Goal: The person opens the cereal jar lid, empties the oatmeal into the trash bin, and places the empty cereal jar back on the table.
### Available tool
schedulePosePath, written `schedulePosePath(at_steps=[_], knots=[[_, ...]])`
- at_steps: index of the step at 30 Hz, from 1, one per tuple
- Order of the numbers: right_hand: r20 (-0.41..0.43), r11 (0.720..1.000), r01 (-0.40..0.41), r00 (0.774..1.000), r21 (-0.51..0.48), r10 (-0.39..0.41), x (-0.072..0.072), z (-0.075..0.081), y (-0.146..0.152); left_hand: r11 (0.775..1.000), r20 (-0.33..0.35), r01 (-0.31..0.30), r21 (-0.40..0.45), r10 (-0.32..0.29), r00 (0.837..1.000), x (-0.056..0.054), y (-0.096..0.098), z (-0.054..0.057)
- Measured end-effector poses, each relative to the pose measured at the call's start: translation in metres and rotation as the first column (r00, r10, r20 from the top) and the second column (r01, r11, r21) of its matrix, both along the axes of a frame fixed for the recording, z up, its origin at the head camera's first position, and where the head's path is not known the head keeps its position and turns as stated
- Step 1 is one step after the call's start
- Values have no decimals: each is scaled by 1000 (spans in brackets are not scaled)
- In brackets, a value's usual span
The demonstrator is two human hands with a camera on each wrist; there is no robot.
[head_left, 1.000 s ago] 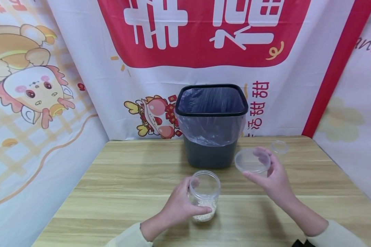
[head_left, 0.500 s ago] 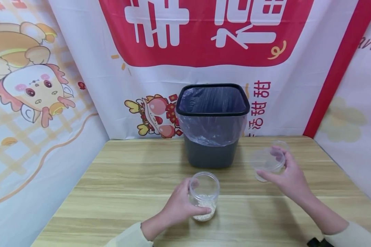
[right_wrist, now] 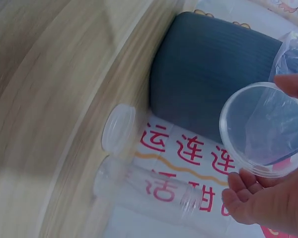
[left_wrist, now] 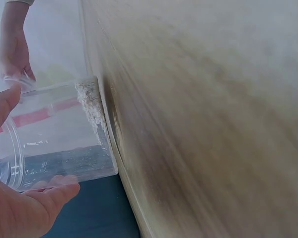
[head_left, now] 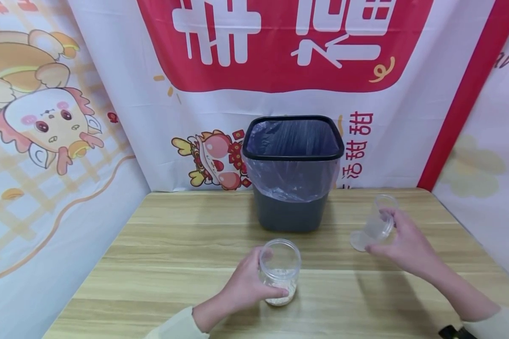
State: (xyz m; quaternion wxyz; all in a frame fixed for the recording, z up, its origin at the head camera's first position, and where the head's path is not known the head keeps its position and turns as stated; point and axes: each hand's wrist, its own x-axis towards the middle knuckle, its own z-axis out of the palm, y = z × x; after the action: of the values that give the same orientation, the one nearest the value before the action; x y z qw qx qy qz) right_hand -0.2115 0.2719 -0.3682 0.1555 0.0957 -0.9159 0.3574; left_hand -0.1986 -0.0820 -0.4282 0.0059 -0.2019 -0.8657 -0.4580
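Clear jar (head_left: 282,269) — in left grip (head_left: 247,281)

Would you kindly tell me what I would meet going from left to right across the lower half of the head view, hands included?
Left hand, clear jar of white flakes, lid lying flat, right hand.

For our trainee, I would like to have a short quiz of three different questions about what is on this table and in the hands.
1. True or false: the jar in the left hand is filled up to its rim.
2. Open question: what does the right hand hold?
3. Fill in the gap: the dark bin is lined with a see-through plastic ____.

Key:
1. False; the white contents lie only at the bottom.
2. A clear round lid.
3. Bag.
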Motion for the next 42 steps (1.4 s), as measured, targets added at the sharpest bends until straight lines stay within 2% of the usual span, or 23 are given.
schedulePosePath(at_steps=[6,9,14,16,23,27,33,38,42], knots=[[5,994,-29,1000,110,28,-5,-5,8,1000,-22,15,-18,-15,1000,0,0,-2],[80,983,-77,995,165,64,-7,-7,13,1000,-18,18,-20,-18,1000,0,0,-2],[210,957,-109,976,270,52,-6,-10,19,1000,-18,18,-25,-18,1000,1,-1,-2],[235,945,-112,971,308,38,-5,-12,21,1000,-20,18,-25,-18,1000,0,-1,-2],[284,912,-137,959,387,23,-11,-18,30,1000,-32,18,-21,-19,999,-1,0,-2],[302,877,-155,953,455,12,-16,-22,37,1000,-37,17,-24,-18,999,-1,0,-3],[386,840,-186,922,510,-30,-23,-27,44,999,-35,14,-31,-15,999,-1,0,-4],[393,804,-214,919,554,-26,-26,-28,45,999,-31,14,-38,-15,999,-1,-1,-3],[425,810,-227,905,541,-30,-29,-29,44,999,-23,14,-39,-15,1000,0,0,-4]])
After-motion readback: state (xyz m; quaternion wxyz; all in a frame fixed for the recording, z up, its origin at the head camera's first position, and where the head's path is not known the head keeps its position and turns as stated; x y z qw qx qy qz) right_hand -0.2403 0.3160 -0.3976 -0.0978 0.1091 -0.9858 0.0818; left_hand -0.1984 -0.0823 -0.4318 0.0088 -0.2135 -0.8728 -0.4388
